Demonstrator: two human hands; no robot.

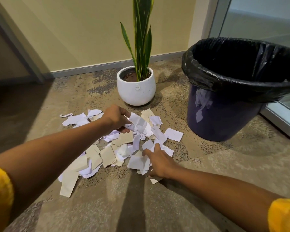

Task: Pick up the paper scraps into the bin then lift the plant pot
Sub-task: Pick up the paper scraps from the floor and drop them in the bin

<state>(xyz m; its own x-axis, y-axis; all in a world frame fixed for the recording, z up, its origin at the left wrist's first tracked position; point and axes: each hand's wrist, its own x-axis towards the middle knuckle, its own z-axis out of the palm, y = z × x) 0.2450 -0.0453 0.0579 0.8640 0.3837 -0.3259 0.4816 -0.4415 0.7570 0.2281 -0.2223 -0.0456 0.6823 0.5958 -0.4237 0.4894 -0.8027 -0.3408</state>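
Observation:
Several white and beige paper scraps lie in a pile on the carpet in front of me. My left hand is closed around a crumpled bunch of white scraps just above the far side of the pile. My right hand rests low on the pile's right side, fingers pinching scraps there. A dark blue bin with a black liner stands to the right. The white round plant pot with tall green leaves stands behind the pile.
A beige wall with a grey skirting runs behind the pot. A glass partition with a metal frame stands right of the bin. Patterned carpet covers the floor.

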